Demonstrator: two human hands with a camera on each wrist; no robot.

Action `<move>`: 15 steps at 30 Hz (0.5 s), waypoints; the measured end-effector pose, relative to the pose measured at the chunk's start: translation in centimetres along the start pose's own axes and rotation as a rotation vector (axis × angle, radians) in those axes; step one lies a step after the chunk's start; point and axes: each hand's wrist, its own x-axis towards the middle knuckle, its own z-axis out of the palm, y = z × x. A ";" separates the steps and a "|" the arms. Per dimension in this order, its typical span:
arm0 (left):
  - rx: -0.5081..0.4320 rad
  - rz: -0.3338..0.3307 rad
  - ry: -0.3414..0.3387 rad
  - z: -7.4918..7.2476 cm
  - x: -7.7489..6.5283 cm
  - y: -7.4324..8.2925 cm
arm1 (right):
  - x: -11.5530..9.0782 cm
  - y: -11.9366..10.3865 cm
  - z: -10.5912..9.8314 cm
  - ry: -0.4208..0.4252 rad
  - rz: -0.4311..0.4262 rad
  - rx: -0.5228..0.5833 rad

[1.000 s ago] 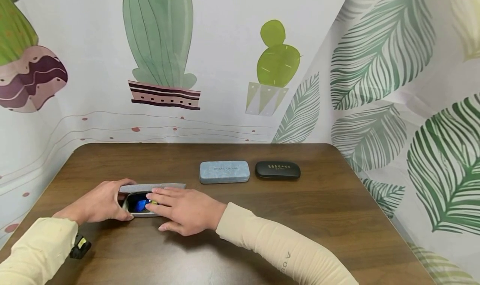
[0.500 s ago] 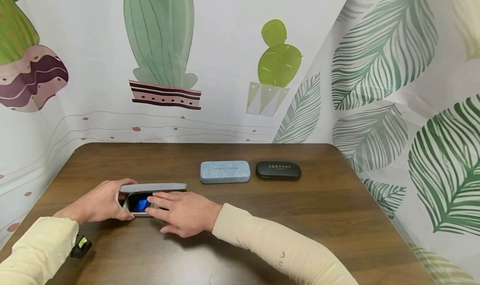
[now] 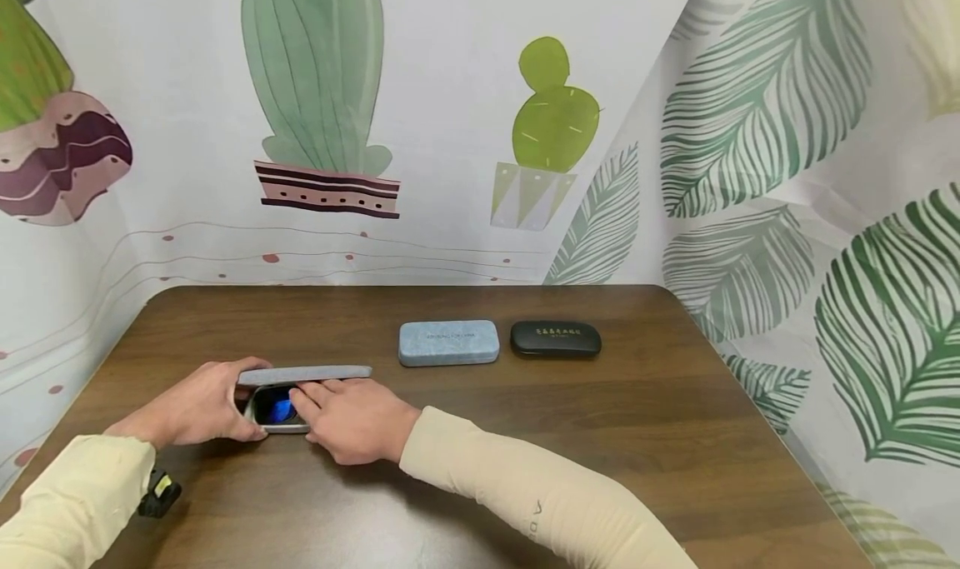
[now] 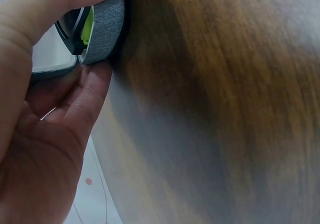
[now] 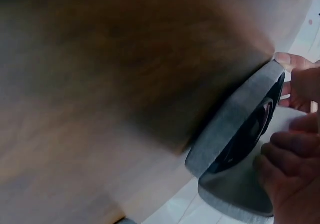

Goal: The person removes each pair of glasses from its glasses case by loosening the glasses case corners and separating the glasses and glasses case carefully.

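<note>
A grey fabric glasses case (image 3: pixel 307 375) sits at the left of the table with its lid raised. Dark sunglasses (image 3: pixel 281 409) with a blue sheen lie inside it; their right part is hidden by my right hand. My left hand (image 3: pixel 202 404) grips the case's left end, thumb at the front and fingers behind. In the left wrist view, a dark temple (image 4: pixel 77 41) with a lime-green part shows at the case's edge. My right hand (image 3: pixel 362 423) reaches over the front rim, its relaxed fingertips (image 3: pixel 303 401) inside the case at the sunglasses, under the lid.
A light-blue glasses case (image 3: pixel 448 342) and a black glasses case (image 3: pixel 556 339) with gold lettering stand closed towards the back of the wooden table (image 3: pixel 600 436). A printed fabric wall (image 3: pixel 450 136) rises behind the table.
My right hand has moved slightly left and deeper into the case, its fingers now tucked under the lid. The left hand keeps its grip, and the other two cases have not moved.
</note>
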 end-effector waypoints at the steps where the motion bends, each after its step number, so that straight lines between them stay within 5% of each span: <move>1: 0.000 0.000 0.000 0.0 0.0 0.0 | 0.2 -0.2 0.0 -0.001 0.013 -0.005; 8: -0.001 -0.006 -0.012 -0.1 0.0 -0.1 | 1.0 -1.3 0.1 -0.022 0.115 -0.024; 15: -0.001 -0.007 -0.019 -0.1 0.1 0.0 | 1.5 -1.9 0.5 0.235 0.202 -0.144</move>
